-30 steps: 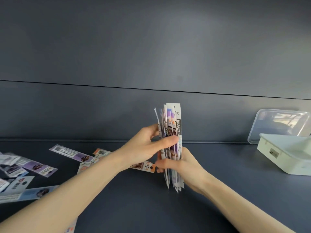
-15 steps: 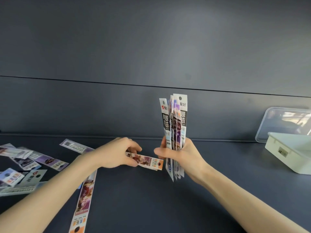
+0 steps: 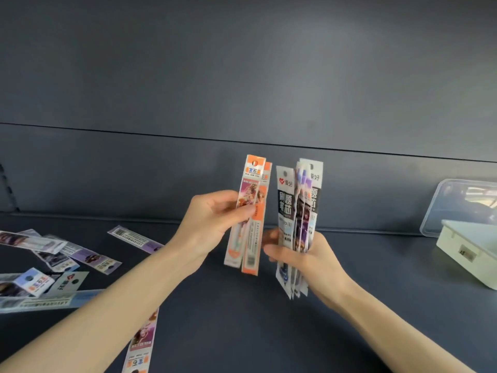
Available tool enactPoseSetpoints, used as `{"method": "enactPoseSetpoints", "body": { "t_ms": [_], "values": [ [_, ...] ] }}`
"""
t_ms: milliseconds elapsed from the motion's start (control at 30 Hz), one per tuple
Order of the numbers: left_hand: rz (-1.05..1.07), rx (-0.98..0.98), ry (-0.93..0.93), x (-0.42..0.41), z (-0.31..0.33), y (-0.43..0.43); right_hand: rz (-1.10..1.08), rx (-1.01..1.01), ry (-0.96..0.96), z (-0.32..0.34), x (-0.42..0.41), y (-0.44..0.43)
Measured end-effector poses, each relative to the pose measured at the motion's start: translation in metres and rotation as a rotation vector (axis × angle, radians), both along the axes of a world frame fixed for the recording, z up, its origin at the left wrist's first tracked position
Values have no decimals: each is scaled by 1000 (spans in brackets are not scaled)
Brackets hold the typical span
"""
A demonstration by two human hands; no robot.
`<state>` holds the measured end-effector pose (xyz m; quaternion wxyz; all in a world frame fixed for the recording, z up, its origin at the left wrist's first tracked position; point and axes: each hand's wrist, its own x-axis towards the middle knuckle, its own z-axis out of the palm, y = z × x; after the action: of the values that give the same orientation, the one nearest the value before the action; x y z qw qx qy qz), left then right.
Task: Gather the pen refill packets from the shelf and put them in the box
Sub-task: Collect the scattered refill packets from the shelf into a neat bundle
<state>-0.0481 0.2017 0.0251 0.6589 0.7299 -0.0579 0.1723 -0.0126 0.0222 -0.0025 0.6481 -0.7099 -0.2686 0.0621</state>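
My left hand (image 3: 208, 227) grips two orange pen refill packets (image 3: 248, 211) upright above the dark shelf (image 3: 242, 319). Just to their right, my right hand (image 3: 301, 254) holds a standing bundle of several black, white and purple packets (image 3: 297, 208). The two sets are close together but apart. Several more packets (image 3: 53, 259) lie scattered on the shelf at the left, and one orange packet (image 3: 141, 337) lies under my left forearm. The pale box (image 3: 468, 251) stands at the far right edge.
A clear plastic lid (image 3: 457, 205) leans against the back wall behind the box. The dark back panel (image 3: 242, 170) rises right behind my hands. Bare shelf lies between my hands and the box.
My left hand has picked up orange packets from the shelf and raised them upright beside the bundle. My right hand has kept the bundle standing in about the same place.
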Motion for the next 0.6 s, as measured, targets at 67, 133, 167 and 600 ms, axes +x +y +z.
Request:
{"method": "enactPoseSetpoints", "body": {
  "t_ms": [67, 133, 167, 600],
  "values": [
    [-33, -42, 18, -2, -3, -4, 67, 8, 38, -1, -1, 1],
    [-44, -43, 27, -3, -7, -7, 110, 25, 78, 0, -4, 2],
    [-47, -39, 29, -4, -9, -9, 112, 26, 87, 0, -5, 3],
    [-58, 33, -19, -5, -8, -21, 144, -10, 109, 6, -1, -7]
  ]
}}
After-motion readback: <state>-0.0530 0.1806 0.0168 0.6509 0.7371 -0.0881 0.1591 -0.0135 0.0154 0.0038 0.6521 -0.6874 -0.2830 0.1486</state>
